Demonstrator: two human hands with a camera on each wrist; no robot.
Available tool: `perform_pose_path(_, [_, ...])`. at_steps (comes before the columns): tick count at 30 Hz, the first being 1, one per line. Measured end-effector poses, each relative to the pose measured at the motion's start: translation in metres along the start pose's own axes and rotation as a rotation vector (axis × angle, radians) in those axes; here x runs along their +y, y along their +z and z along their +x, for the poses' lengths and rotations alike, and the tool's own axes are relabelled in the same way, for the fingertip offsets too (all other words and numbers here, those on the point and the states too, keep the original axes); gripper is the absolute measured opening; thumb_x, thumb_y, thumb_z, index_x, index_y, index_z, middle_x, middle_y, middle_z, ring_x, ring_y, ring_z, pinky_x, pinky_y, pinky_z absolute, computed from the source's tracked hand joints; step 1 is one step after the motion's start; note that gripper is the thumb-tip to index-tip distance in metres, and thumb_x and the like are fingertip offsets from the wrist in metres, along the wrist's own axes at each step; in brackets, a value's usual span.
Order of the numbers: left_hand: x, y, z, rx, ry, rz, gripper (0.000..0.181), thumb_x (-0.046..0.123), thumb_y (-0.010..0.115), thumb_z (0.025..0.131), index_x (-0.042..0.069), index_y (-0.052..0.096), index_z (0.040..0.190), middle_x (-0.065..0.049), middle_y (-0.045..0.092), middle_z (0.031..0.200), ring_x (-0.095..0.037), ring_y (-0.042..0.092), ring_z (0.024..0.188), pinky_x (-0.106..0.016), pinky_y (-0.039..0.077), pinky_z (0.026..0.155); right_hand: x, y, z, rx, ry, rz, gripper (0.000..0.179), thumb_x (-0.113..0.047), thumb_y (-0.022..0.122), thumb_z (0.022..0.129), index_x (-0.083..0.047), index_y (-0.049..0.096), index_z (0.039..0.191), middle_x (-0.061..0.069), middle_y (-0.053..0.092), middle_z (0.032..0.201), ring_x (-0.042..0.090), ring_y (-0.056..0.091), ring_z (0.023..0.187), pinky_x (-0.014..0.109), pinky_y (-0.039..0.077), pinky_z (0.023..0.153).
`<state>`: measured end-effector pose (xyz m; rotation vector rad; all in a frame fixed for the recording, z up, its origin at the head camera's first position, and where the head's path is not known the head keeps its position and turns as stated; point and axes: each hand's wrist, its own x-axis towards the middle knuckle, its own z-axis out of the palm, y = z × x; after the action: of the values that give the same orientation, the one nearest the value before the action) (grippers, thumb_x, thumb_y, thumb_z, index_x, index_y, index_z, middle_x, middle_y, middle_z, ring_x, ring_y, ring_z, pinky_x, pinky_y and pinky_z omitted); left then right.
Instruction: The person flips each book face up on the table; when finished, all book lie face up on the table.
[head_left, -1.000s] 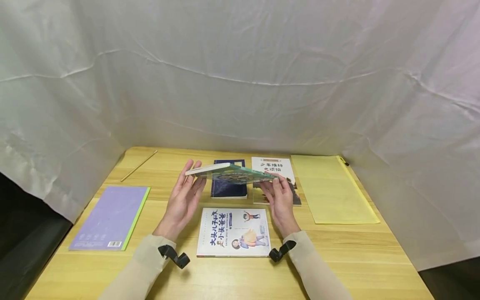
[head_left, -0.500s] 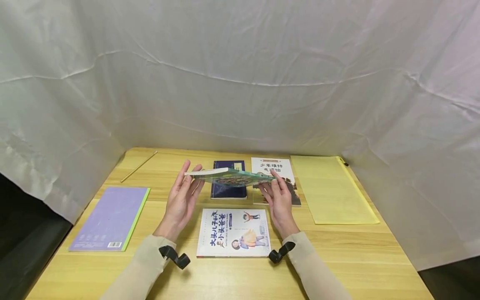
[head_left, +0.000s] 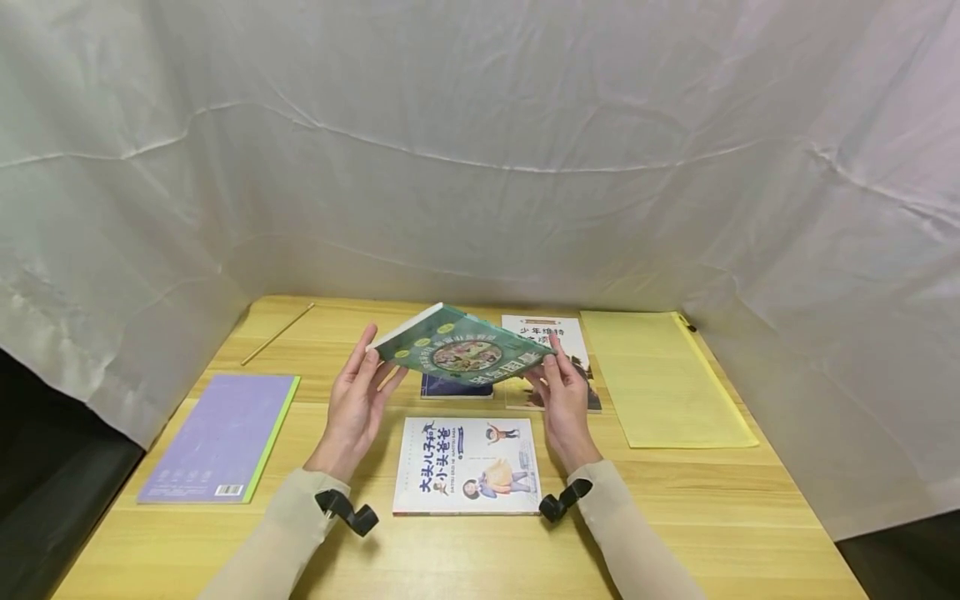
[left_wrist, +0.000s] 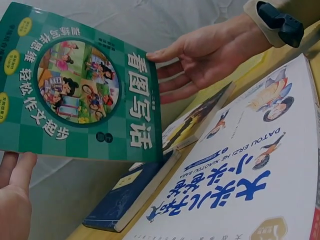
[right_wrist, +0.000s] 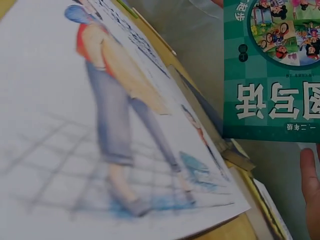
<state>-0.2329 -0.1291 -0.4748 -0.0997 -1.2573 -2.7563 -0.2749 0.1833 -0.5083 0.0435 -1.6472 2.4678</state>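
Observation:
A green picture book [head_left: 465, 350] is held in the air above the table between both hands. Its illustrated cover faces my view, and its far edge is tilted upward. My left hand [head_left: 354, 412] pinches its left end, thumb on the near side and fingers behind. At the opposite end my right hand [head_left: 564, 408] grips the book the same way. In the left wrist view the cover shows a round cartoon picture [left_wrist: 79, 82] and large white characters. Below the hands, a white children's book [head_left: 465, 467] lies flat on the table.
Beneath the raised book, a navy book [head_left: 457, 388] lies partly hidden. Right of it are a white-and-dark book [head_left: 592, 396] and a yellow zip pouch [head_left: 667, 379]. At left lie a purple notebook [head_left: 217, 437] and a thin stick [head_left: 277, 333]. Grey-white cloth [head_left: 480, 208] surrounds the table.
The green book has turned from nearly edge-on to show its cover, its far edge rising. Both hands have stayed nearly in place, still holding its ends.

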Motion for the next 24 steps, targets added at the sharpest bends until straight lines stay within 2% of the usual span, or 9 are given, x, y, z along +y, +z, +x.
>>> perform_pose_path(4, [-0.0006, -0.0045, 0.0010, 0.003, -0.007, -0.044, 0.061, 0.023, 0.054, 0.115, 0.019, 0.034, 0.172, 0.000, 0.068, 0.143, -0.014, 0.075, 0.122, -0.035, 0.060, 0.110, -0.0046, -0.0009, -0.0022, -0.013, 0.037, -0.095, 0.056, -0.031, 0.061, 0.112, -0.040, 0.046, 0.165, -0.003, 0.074, 0.121, 0.015, 0.079, 0.110, 0.040, 0.065, 0.102])
perform_pose_path(7, [-0.0009, -0.0080, 0.0018, -0.008, -0.013, -0.062, 0.062, 0.020, 0.053, 0.115, 0.017, 0.031, 0.173, 0.000, 0.070, 0.141, -0.016, 0.077, 0.119, -0.036, 0.063, 0.104, -0.0079, -0.0006, -0.0045, -0.059, 0.022, -0.159, 0.062, -0.023, 0.058, 0.114, -0.048, 0.037, 0.167, -0.002, 0.065, 0.129, 0.016, 0.075, 0.120, 0.041, 0.064, 0.106])
perform_pose_path(9, [-0.0009, -0.0097, 0.0020, -0.017, -0.025, -0.074, 0.062, 0.018, 0.052, 0.116, 0.016, 0.030, 0.173, 0.000, 0.071, 0.141, -0.017, 0.077, 0.117, -0.037, 0.065, 0.099, -0.0097, -0.0002, -0.0051, -0.096, -0.002, -0.161, 0.067, -0.018, 0.055, 0.115, -0.052, 0.031, 0.168, 0.001, 0.061, 0.136, 0.015, 0.072, 0.125, 0.038, 0.062, 0.110])
perform_pose_path(11, [-0.0011, -0.0104, 0.0026, -0.023, -0.042, -0.081, 0.061, 0.018, 0.051, 0.116, 0.017, 0.030, 0.173, 0.000, 0.070, 0.142, -0.018, 0.078, 0.116, -0.038, 0.067, 0.095, -0.0111, 0.0002, -0.0040, -0.122, -0.017, -0.143, 0.069, -0.017, 0.053, 0.116, -0.054, 0.028, 0.168, 0.004, 0.061, 0.141, 0.012, 0.071, 0.119, 0.029, 0.064, 0.102])
perform_pose_path(13, [-0.0010, -0.0107, 0.0028, -0.025, -0.062, -0.088, 0.061, 0.018, 0.050, 0.116, 0.017, 0.030, 0.173, 0.000, 0.067, 0.146, -0.019, 0.077, 0.117, -0.039, 0.067, 0.093, -0.0110, 0.0005, -0.0036, -0.138, -0.007, -0.105, 0.068, -0.016, 0.051, 0.116, -0.055, 0.029, 0.167, 0.005, 0.062, 0.149, 0.008, 0.068, 0.105, 0.022, 0.063, 0.085])
perform_pose_path(16, [-0.0010, -0.0101, 0.0022, -0.010, -0.093, -0.085, 0.059, 0.021, 0.051, 0.116, 0.021, 0.032, 0.173, 0.000, 0.063, 0.149, -0.019, 0.075, 0.118, -0.038, 0.067, 0.094, -0.0090, 0.0000, -0.0047, -0.138, 0.033, -0.057, 0.067, -0.015, 0.051, 0.116, -0.055, 0.032, 0.167, 0.005, 0.064, 0.146, 0.006, 0.061, 0.087, 0.019, 0.055, 0.066])
perform_pose_path(19, [-0.0017, -0.0094, 0.0012, 0.003, -0.118, -0.062, 0.059, 0.025, 0.051, 0.116, 0.023, 0.033, 0.172, -0.001, 0.061, 0.150, -0.018, 0.075, 0.119, -0.037, 0.066, 0.096, -0.0063, -0.0016, -0.0064, -0.136, 0.061, -0.011, 0.068, -0.013, 0.050, 0.116, -0.049, 0.029, 0.170, 0.006, 0.066, 0.141, 0.007, 0.066, 0.086, 0.022, 0.063, 0.069])
perform_pose_path(21, [-0.0027, -0.0093, 0.0006, 0.007, -0.129, -0.044, 0.059, 0.026, 0.051, 0.116, 0.025, 0.033, 0.172, -0.001, 0.059, 0.151, -0.017, 0.075, 0.119, -0.036, 0.066, 0.097, -0.0046, -0.0030, -0.0072, -0.134, 0.063, 0.003, 0.069, -0.011, 0.050, 0.116, -0.044, 0.027, 0.172, 0.005, 0.068, 0.139, 0.011, 0.072, 0.092, 0.025, 0.067, 0.074])
perform_pose_path(24, [-0.0042, -0.0098, -0.0001, 0.003, -0.129, -0.018, 0.058, 0.028, 0.050, 0.117, 0.026, 0.033, 0.172, -0.002, 0.056, 0.156, -0.017, 0.074, 0.120, -0.037, 0.065, 0.098, -0.0026, -0.0046, -0.0076, -0.139, 0.053, 0.002, 0.070, -0.010, 0.050, 0.116, -0.037, 0.023, 0.175, 0.003, 0.070, 0.131, 0.011, 0.074, 0.092, 0.025, 0.068, 0.076])
